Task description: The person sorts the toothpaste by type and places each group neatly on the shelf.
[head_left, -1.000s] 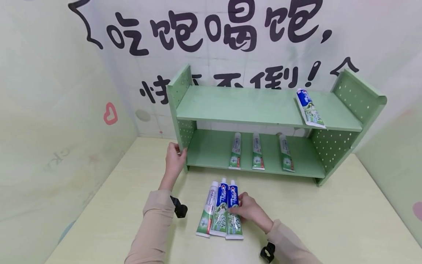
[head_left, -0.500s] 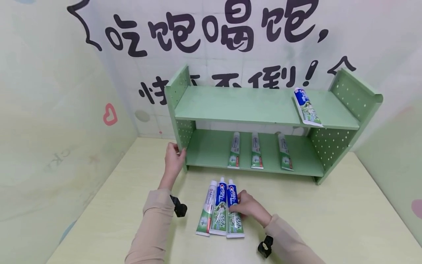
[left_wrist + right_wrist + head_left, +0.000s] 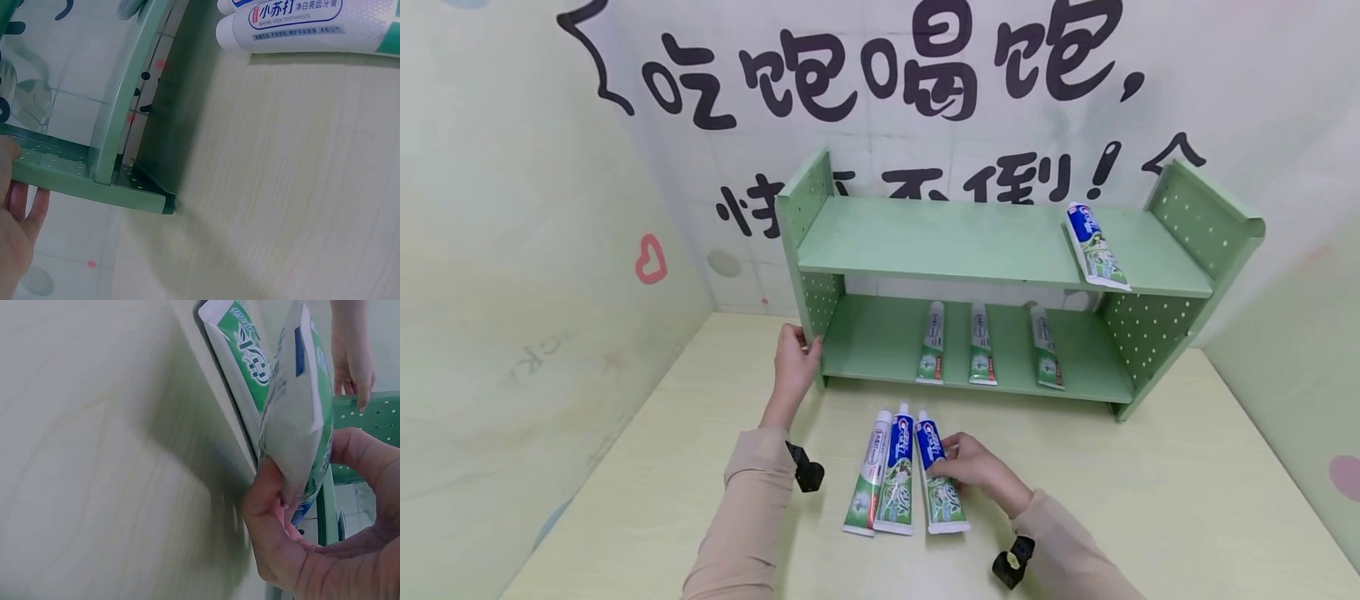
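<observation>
My right hand pinches a blue, white and green toothpaste tube by its sides; in the right wrist view the thumb and fingers sit on either side of that tube. To its left lie a second blue-topped toothpaste tube and a white and green toothpaste tube, side by side on the table. With my left hand I grip the left side panel of the green shelf. Fingers and thumb lie either side of that panel's edge in the left wrist view.
Three grey and green toothpaste tubes, the middle tube among them, lie on the lower shelf board. One blue and green tube lies on the upper board at the right. Behind the shelf stands a wall with black lettering.
The tube in my right hand has come away to the right from its neighbour and tilted, leaving a gap. My left hand stays on the shelf panel.
</observation>
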A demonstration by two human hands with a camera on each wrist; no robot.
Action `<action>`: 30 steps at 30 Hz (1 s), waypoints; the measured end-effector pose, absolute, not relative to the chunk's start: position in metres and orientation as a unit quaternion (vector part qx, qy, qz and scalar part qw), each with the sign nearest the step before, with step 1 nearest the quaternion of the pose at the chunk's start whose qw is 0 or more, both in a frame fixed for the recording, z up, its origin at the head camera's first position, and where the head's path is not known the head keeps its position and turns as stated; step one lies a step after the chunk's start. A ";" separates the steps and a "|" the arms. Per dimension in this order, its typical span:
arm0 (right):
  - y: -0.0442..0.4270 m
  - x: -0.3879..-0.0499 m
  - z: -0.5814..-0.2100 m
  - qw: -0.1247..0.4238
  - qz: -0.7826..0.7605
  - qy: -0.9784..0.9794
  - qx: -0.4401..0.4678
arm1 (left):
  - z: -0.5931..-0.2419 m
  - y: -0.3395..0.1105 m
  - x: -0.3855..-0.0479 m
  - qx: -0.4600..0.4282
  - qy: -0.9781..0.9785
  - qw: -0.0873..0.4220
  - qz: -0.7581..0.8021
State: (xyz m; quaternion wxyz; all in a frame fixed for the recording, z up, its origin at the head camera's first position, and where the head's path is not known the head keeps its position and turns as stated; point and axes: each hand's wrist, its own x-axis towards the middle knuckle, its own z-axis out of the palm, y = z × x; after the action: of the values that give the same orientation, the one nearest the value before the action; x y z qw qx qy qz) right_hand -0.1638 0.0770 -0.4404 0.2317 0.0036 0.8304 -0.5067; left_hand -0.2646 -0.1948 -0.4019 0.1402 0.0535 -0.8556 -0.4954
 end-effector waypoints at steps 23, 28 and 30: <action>0.082 -0.170 -0.381 0.208 -0.545 0.812 -0.022 | -0.400 -0.195 -0.267 0.043 -0.855 0.144 -0.497; 0.085 -0.168 -0.369 0.199 -0.537 0.819 -0.037 | -0.401 -0.196 -0.266 0.047 -0.856 0.137 -0.496; 0.086 -0.168 -0.363 0.193 -0.534 0.822 -0.047 | -0.401 -0.196 -0.265 0.048 -0.856 0.135 -0.496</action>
State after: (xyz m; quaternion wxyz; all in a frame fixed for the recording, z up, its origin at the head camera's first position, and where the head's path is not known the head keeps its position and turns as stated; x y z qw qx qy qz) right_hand -0.1677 0.0863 -0.3633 0.1933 -0.0468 0.8217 -0.5341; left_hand -0.2655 -0.1961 -0.4008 0.1351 0.0483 -0.8565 -0.4959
